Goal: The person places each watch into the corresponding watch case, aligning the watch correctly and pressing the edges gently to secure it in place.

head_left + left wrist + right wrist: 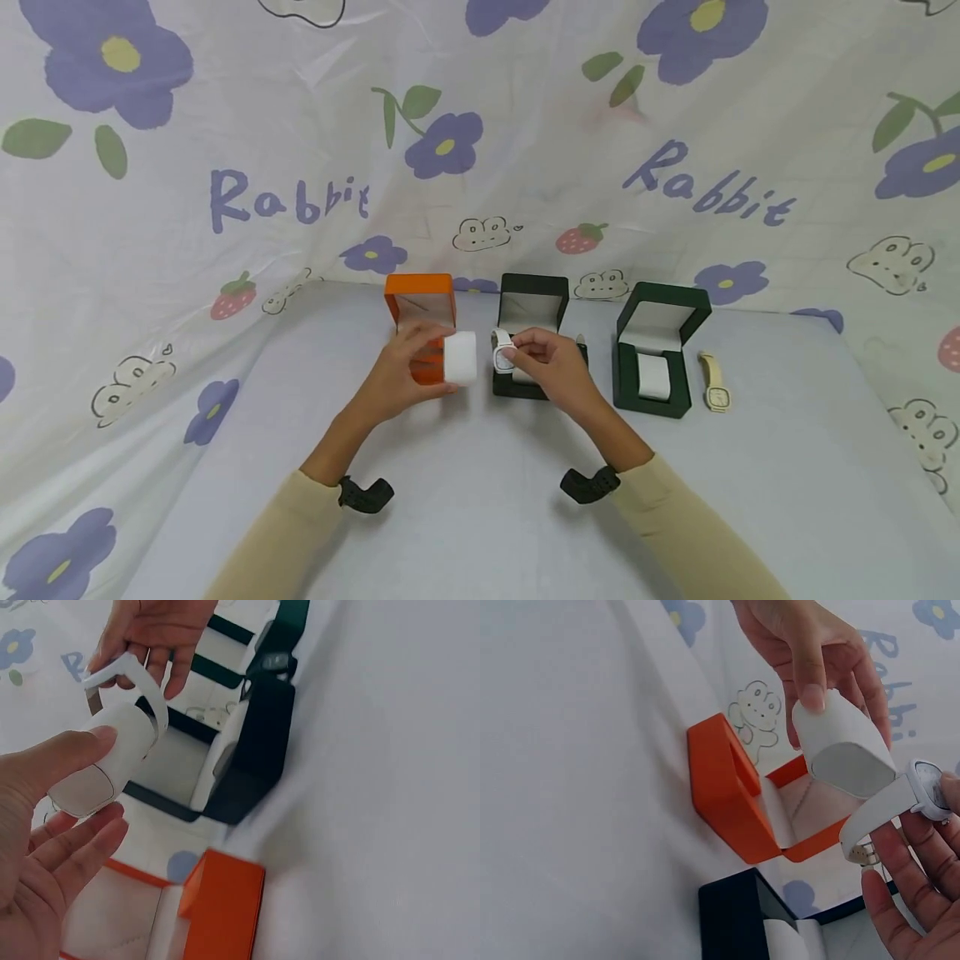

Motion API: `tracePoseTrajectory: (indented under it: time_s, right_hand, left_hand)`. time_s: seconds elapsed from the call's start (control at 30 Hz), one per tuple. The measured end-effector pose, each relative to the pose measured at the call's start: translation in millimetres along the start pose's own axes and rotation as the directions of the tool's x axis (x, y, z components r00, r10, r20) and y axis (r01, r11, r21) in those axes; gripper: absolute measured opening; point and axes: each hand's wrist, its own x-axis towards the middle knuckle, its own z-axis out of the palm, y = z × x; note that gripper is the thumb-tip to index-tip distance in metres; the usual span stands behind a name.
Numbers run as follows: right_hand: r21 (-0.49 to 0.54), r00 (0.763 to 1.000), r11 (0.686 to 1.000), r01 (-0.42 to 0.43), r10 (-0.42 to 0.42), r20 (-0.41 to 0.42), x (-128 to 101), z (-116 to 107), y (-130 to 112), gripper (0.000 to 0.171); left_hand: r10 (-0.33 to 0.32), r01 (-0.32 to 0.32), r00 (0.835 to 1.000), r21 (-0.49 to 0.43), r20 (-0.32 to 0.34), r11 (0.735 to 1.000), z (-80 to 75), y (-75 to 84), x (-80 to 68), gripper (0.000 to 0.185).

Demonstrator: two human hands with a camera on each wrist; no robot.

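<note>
The left hand [408, 371] grips a white watch pillow [461, 357], thumb on top and fingers curled beneath, and holds it up just in front of the open orange box [422, 321]. The right hand [546, 364] pinches a white watch [503, 353] by its case, with the strap looping toward the pillow; in the right wrist view the strap [877, 814] lies against the pillow's end face [851, 766], so the two touch.

By the look of it, the step in hand is fitting the watch onto the pillow. The next move likely calls for the strap loop to be opened wide enough to slide over the pillow's end, with the left hand keeping the pillow steady and level while the right hand guides the strap round it.

Both forearms reach forward over the worktop [480, 500], wrists raised, hands meeting between the orange box and the black box [534, 329] just behind the right hand. Farther out beyond the right hand stands a green box [660, 354], its own pillow inside, and a cream watch [716, 385] lies flat beside it.
</note>
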Motion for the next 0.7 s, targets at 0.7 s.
tracePoseTrajectory:
  time_s: [0.7]
  right_hand:
    - [0.026, 0.998, 0.998, 0.056, -0.057, 0.033, -11.9, -14.6, -13.3, 0.021]
  left_hand:
    - [-0.025, 0.028, 1.000, -0.339, 0.016, 0.940, 32.6, 27.6, 11.3, 0.071]
